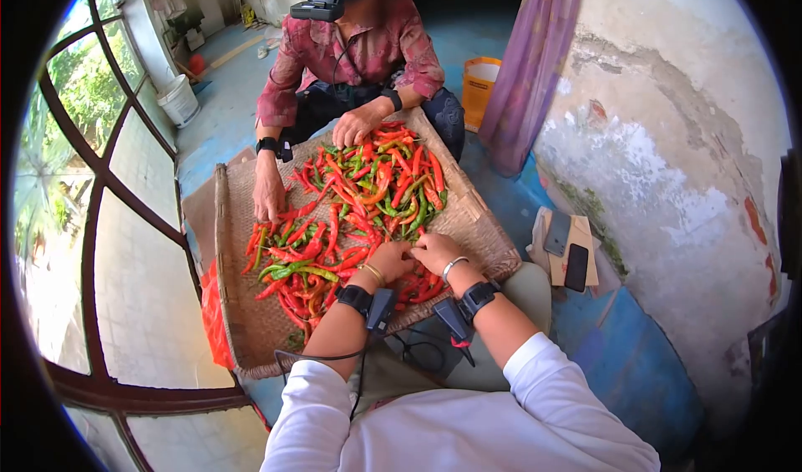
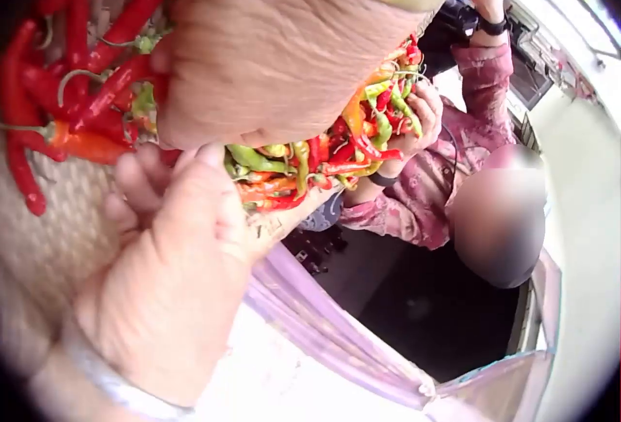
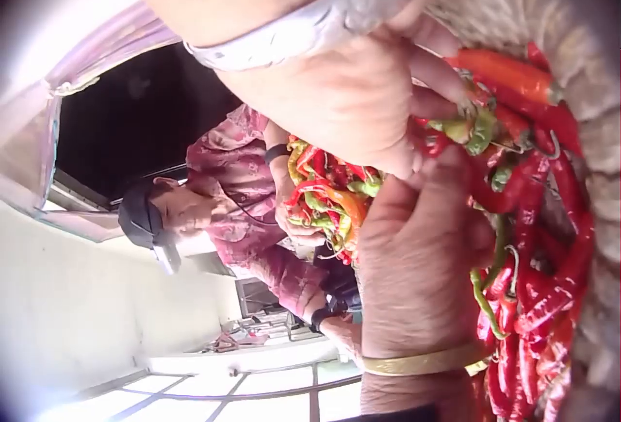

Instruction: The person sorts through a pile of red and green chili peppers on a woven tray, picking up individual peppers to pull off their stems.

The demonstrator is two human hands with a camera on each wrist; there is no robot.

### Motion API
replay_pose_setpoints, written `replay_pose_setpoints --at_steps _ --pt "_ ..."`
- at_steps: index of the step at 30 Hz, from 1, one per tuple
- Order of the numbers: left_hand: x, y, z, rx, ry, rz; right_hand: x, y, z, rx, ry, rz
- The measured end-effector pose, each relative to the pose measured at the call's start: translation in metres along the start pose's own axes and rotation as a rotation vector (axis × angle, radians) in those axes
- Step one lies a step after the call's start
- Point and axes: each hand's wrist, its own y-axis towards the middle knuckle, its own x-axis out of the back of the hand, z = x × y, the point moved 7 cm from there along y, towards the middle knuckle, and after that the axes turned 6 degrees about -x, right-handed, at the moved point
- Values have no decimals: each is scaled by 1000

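Note:
My left hand [image 1: 389,262], with a gold bangle, and my right hand [image 1: 439,252], with a silver bracelet, meet fingertip to fingertip over the near side of a pile of chili peppers [image 1: 334,236]. In the right wrist view, the curled fingers of both hands pinch a red chili pepper [image 3: 430,138], mostly hidden between them. Beside the fingertips lies a green-yellow pepper [image 3: 473,132]. Red and green peppers spread across a woven tray [image 1: 238,305]. Opposite, another person's two hands reach into the far side of the pile.
The other person [image 1: 359,46] sits across the tray. Right of it, two phones [image 1: 576,267] lie on a piece of cardboard. A yellow bucket [image 1: 480,92] stands behind near a purple curtain [image 1: 535,63]. Framed windows [image 1: 100,171] are at left, and a red bag [image 1: 215,317] hangs below the tray's left edge.

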Motion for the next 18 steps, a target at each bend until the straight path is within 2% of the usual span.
replay_pose_setpoints --at_steps 1,2,4,5,6,8,10,12,14,16,18 --pt "2 1 6 8 -133 -31 -3 0 -2 -50 20 67" --pt "2 1 10 11 -132 -37 -5 1 -3 -44 19 70" --pt "6 -1 9 173 -444 -54 -4 8 -10 -5 281 -65" --pt "7 0 6 150 -517 -46 -11 14 -18 -42 454 -56" --pt "8 -1 3 150 -517 -48 -6 11 -14 -42 453 -55" --pt "8 -2 -6 190 -638 -15 -2 3 -12 -272 911 115" --pt "13 -3 -5 224 -672 -17 -3 3 -15 -313 1015 144" --pt "25 -7 -2 260 -705 -19 9 4 -15 -239 1357 -17" --pt "64 -15 9 259 -818 -361 11 4 -20 -295 1330 -32" --pt "96 -22 33 9 -1299 -706 4 5 -31 -423 1285 -29" --pt "103 -32 44 55 -1466 -995 4 8 -38 -431 1325 -56"
